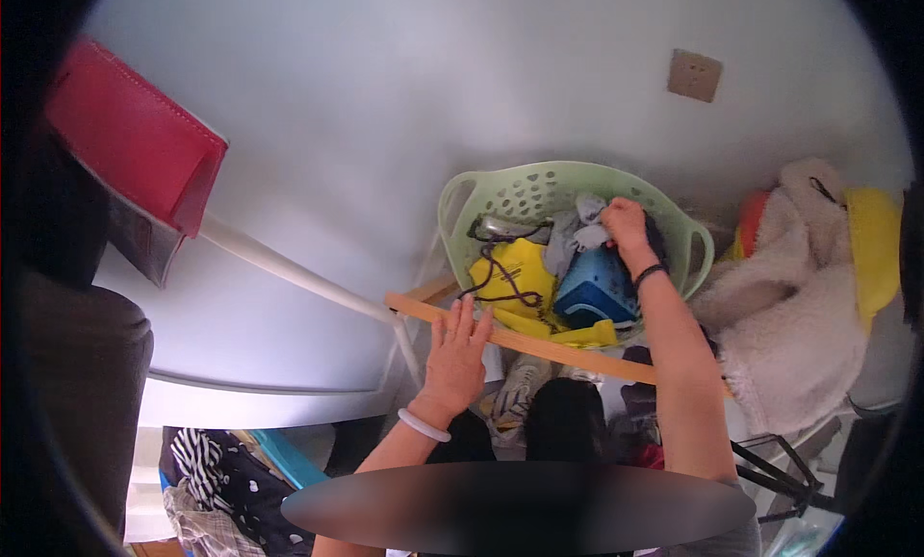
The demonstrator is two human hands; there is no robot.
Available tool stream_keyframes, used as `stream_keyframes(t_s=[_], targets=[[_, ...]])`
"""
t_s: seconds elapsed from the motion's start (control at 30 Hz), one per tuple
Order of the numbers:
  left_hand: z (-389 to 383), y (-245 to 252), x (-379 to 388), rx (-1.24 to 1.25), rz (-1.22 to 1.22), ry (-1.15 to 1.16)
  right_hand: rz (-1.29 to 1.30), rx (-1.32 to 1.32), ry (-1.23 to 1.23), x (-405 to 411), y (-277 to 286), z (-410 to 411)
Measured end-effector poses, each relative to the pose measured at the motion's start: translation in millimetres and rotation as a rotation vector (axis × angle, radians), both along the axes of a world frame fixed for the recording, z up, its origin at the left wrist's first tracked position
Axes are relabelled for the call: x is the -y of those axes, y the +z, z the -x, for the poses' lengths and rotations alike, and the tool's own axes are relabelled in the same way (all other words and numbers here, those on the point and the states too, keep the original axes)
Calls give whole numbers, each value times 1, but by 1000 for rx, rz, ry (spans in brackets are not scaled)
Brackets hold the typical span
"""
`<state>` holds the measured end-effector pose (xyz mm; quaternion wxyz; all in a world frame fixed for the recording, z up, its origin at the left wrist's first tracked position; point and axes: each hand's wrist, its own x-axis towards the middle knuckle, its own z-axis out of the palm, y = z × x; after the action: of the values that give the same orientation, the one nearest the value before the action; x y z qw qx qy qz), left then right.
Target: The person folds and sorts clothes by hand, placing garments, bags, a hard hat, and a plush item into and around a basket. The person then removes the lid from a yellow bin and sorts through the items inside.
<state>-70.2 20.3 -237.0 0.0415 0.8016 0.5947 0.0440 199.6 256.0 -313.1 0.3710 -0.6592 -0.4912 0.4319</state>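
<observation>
A pale green plastic laundry basket (577, 174) with two loop handles stands against the wall. In it lie a yellow fabric item (516, 272) with a dark cord, a blue plastic container (595, 283) and grey cloth (563, 243). My right hand (626, 225) reaches into the basket with bent fingers at a light grey bunched cloth (591, 237); the hand hides part of the contact. My left hand (458, 355) rests on a wooden bar (570, 353) at the basket's near side, fingers spread over its edge.
A fluffy beige garment (801, 319) and a yellow item (872, 247) hang at the right. A red bag (144, 135) is at upper left, near a white pole (296, 272). Shoes (521, 395) lie below the bar. Patterned clothes (245, 485) fill the lower left. A socket (694, 75) is on the wall.
</observation>
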Motion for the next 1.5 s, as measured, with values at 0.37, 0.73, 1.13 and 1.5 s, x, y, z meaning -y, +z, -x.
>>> stream_keyframes(t_s=[0.37,0.73,1.13,1.5], targets=[[16,21,-25,695,233,-59,-150,-1158,-8,68,248,-62],[-82,223,-58,1120,146,-202,-671,-997,209,186,408,-27],[-35,252,-18,1735,-38,-187,-642,24,31,195,410,-87],[43,197,-16,317,-383,105,-1120,83,-116,189,471,-94]])
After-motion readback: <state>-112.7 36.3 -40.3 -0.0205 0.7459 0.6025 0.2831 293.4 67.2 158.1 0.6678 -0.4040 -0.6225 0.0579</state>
